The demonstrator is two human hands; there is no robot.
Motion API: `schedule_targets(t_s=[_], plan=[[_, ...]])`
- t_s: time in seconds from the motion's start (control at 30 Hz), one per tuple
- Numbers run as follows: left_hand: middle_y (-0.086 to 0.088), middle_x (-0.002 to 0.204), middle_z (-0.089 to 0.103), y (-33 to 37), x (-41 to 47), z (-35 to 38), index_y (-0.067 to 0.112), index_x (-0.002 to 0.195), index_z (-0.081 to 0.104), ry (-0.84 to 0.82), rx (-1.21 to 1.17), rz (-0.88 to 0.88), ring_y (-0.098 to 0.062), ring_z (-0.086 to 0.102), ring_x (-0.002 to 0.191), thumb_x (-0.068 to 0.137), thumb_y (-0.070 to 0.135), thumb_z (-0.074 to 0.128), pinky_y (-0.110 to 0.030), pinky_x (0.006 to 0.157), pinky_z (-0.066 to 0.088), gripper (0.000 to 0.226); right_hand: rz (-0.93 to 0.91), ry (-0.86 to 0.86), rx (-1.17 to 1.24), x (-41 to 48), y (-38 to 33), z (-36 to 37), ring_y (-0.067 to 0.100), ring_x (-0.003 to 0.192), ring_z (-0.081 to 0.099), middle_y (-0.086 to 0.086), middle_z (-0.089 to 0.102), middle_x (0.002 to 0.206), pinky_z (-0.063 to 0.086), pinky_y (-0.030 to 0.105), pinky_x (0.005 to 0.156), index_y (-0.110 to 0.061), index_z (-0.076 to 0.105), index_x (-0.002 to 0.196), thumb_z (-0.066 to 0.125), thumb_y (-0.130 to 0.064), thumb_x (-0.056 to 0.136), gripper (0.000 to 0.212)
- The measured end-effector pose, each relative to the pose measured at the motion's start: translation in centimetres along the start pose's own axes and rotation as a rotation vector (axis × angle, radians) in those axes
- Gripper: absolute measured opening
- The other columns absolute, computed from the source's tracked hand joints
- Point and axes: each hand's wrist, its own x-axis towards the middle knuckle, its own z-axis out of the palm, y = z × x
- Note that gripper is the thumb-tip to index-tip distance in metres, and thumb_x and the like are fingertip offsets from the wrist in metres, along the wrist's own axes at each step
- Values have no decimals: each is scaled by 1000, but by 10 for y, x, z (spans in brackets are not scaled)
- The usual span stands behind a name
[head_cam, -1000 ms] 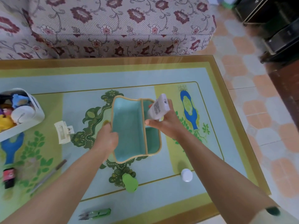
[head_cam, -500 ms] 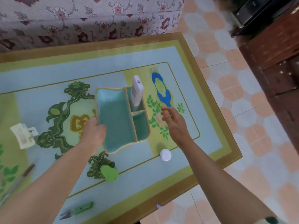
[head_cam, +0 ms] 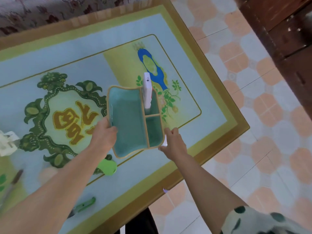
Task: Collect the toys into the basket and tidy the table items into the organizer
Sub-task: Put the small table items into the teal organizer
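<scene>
Head view: the left hand [head_cam: 103,132] grips the left wall of the one teal fabric organizer with tan trim [head_cam: 128,122], probably to steady it. The organizer sits toward the right edge of the desk [head_cam: 84,61]. One white plastic remote [head_cam: 147,92] stands upright in the far right of its three compartments. The right hand [head_cam: 173,142] pinches one small white cap [head_cam: 165,141] beside the organizer's near right corner, likely to drop it in.

Floral sofa [head_cam: 42,12] behind, tiled floor [head_cam: 253,132] and dark cabinet [head_cam: 287,39] at right.

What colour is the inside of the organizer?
The organizer is teal inside, with a tan rim; the head view shows it best.
</scene>
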Motion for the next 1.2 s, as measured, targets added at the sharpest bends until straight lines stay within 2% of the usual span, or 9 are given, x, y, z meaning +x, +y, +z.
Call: schedule_targets(t_s=[0.2,0.33,0.4,0.53,0.73,0.8,0.9,1.07,1.2], plan=[[19,89,66,-6,-5,3,30,97,63,-31,20,20,0,61,87,81,-7,43,-23,60,45,45,24,48,151,4,3,-10,32,99,53,11,40,119,49,38,75,-16,43,121,66,-24,86,43],[8,99,70,-6,-10,1,25,104,64,-43,11,28,-14,65,91,81,-7,41,-32,67,51,45,-5,344,394,-12,-5,-55,24,89,54,6,46,114,45,32,73,-17,49,122,68,-23,81,45],[6,100,70,-1,-15,-3,27,101,64,-46,1,30,-16,65,92,81,-6,41,-33,70,51,45,-115,501,521,-26,-20,-87,17,84,57,3,50,110,50,27,72,-20,52,120,71,-22,78,46],[20,85,63,10,-22,-7,37,79,58,-22,-54,30,0,59,82,82,-6,41,-25,59,44,46,-453,664,650,-63,-70,-143,10,84,58,1,54,107,46,13,67,-21,54,119,73,-19,76,48],[2,87,68,14,-27,-25,31,86,60,31,-40,47,-21,65,84,84,2,44,-39,69,53,33,-743,417,535,-85,-158,-151,12,92,53,4,53,111,48,21,75,-15,55,126,68,-16,79,49],[-1,92,70,11,-30,-33,28,97,62,42,-50,48,-23,66,87,85,9,48,-44,75,56,26,-710,301,454,-79,-181,-140,14,98,52,5,52,116,48,29,81,-16,53,130,65,-15,82,49],[3,88,69,6,-36,-45,29,95,62,76,-71,59,-20,64,83,86,10,46,-40,72,53,26,-595,193,209,-60,-206,-118,28,104,55,11,48,121,47,39,84,-14,47,130,55,-13,89,41],[9,84,63,-13,-45,-73,30,94,56,158,-62,26,-15,60,80,85,0,41,-32,65,46,34,-461,110,-57,-35,-253,-78,39,104,58,17,47,121,39,37,71,-8,39,125,52,-8,92,36],[-7,105,67,-29,-50,-97,17,117,58,210,-113,-33,-30,62,98,86,0,40,-47,88,52,39,-523,99,-122,-37,-287,-48,39,102,60,18,52,116,46,38,75,-5,46,119,54,-2,90,30]])
